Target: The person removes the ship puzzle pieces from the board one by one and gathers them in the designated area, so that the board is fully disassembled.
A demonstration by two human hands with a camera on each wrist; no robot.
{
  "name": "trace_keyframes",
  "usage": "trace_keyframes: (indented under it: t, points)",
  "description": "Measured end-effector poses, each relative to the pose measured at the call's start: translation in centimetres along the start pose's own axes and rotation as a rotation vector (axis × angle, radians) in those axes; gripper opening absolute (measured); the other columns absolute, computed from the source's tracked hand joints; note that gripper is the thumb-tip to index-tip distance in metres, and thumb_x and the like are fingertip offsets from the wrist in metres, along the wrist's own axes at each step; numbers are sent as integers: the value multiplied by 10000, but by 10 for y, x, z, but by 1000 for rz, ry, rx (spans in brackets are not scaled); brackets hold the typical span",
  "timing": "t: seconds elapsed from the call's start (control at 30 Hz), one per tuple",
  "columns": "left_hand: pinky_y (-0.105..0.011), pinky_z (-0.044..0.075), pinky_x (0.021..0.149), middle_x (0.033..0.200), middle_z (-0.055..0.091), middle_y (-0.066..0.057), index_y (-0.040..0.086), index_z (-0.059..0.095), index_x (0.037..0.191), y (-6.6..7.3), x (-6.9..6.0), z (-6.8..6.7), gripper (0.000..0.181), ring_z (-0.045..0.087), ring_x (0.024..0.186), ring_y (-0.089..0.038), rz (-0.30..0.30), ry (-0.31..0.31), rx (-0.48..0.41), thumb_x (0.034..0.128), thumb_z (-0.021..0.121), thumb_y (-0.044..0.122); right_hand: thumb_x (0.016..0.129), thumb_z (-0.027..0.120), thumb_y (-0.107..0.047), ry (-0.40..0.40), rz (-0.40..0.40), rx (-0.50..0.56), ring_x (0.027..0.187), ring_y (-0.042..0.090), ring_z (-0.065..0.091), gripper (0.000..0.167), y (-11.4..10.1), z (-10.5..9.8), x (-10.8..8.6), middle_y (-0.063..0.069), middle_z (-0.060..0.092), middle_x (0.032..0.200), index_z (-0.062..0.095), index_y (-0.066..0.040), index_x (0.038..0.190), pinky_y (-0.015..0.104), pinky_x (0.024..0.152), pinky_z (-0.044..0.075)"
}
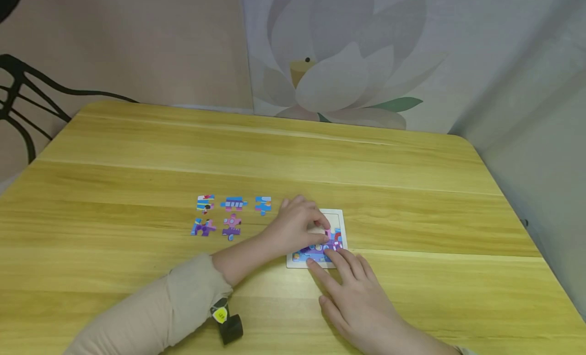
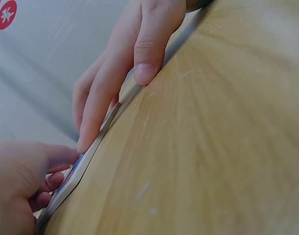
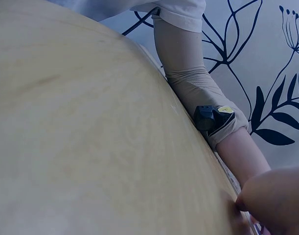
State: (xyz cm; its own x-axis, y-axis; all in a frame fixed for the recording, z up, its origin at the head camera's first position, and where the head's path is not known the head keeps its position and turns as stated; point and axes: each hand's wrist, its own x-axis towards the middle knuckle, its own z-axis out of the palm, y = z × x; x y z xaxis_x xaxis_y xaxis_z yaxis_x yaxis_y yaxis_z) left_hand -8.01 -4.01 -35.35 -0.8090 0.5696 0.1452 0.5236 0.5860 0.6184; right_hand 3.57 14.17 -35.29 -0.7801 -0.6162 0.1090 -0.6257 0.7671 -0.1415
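A white-framed jigsaw puzzle board [image 1: 345,243] lies flat on the table, its lower part filled with blue and purple pieces. Over it, my left hand [image 1: 295,225] pinches a small pinkish puzzle piece [image 1: 327,233] between thumb and forefinger, mostly covered by the fingers. My right hand [image 1: 359,296] comes from the lower right, fingers extended, with fingertips resting on the board's lower part. In the left wrist view, the right hand [image 2: 125,63] touches the edge of the board [image 2: 85,164], and the left hand [image 2: 22,178] is at its near end.
Several loose puzzle pieces [image 1: 234,203] lie in two rows left of the board. The wooden table [image 1: 412,202] extends around them. A black device [image 1: 230,328] is strapped at my left wrist. A black chair [image 1: 18,85] stands beyond the table's left edge.
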Motion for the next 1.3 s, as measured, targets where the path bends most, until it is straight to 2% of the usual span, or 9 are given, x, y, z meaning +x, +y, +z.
trace_keyframes:
  t: [0.4,0.73,0.8,0.9,1.03,1.3]
  points:
    - [-350,275,825,864,611,130,203,729,889,2,1,1,146,434,901,-102,-30,0,-47,776,807,253,956,475,-305,7,-4,2,1313,355,309,507,0,-1,0,163,380,1436,437,-190,1448,598,1011,286]
    - [-388,266,838,711,609,221,184,735,869,1,2,1,91,459,786,-93,-66,4,-230,798,791,166,960,471,-315,-5,1,4,1321,349,298,510,0,-1,0,157,377,1442,428,-199,1455,594,1020,276]
    - [-384,263,855,713,619,209,178,749,885,2,2,0,95,469,791,-89,-77,3,-253,803,785,149,959,473,-314,0,-2,5,1323,346,296,511,0,-1,0,156,376,1442,427,-199,1455,589,1022,275]
    - [-346,348,825,745,616,146,155,761,918,4,1,0,102,485,789,-110,-108,-11,-317,821,767,125,961,474,-317,2,-4,6,1324,343,297,511,0,-1,0,156,374,1446,426,-200,1457,584,1022,276]
    - [-283,453,660,796,592,47,120,761,938,5,-1,-2,107,500,780,-154,-145,-26,-415,837,742,90,967,471,-323,-3,-3,10,1325,341,298,510,0,-2,0,157,366,1455,423,-199,1458,581,1025,274]
    - [-301,469,633,827,603,13,134,761,908,8,-5,-6,99,517,789,-185,-188,-7,-513,838,720,78,971,469,-326,-3,-5,10,1329,331,300,501,1,-2,0,152,370,1457,430,-201,1455,568,1035,269]
